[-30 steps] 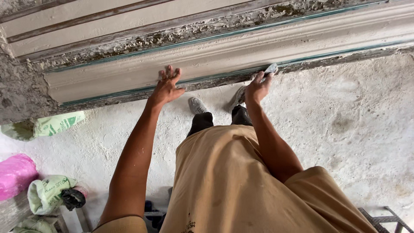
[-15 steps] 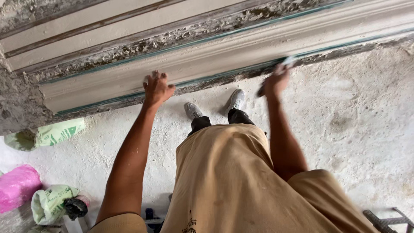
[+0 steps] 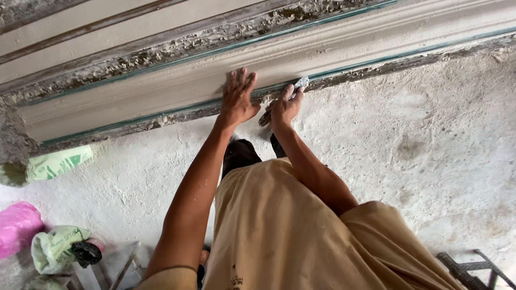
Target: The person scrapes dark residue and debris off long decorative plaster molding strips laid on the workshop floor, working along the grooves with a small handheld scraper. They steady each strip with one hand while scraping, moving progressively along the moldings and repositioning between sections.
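a: where are the hands against the plaster moulding (image 3: pixel 344 45)?

b: both are up at its lower edge, near the middle of the run. the left hand (image 3: pixel 237 99) lies flat on the moulding, palm to the surface, fingers spread apart and pointing up the profile, holding nothing. the left arm reaches up nearly straight from the shoulder.

a: and the right?

b: the right hand (image 3: pixel 284 107) sits just beside the left, at the moulding's bottom edge where the thin green line runs. its fingers are closed on a small plaster-caked tool (image 3: pixel 299 84), whose pale tip pokes out above the hand and touches the moulding. the right arm is bent at the elbow, forearm angling up.

a: what lies below the moulding?

b: a rough white plastered floor (image 3: pixel 419 161), with the person's tan shirt filling the lower centre. well below the moulding, at far left, are a pale green bag (image 3: pixel 56 164), a pink bag (image 3: pixel 19 228) and another green sack (image 3: pixel 54 248).
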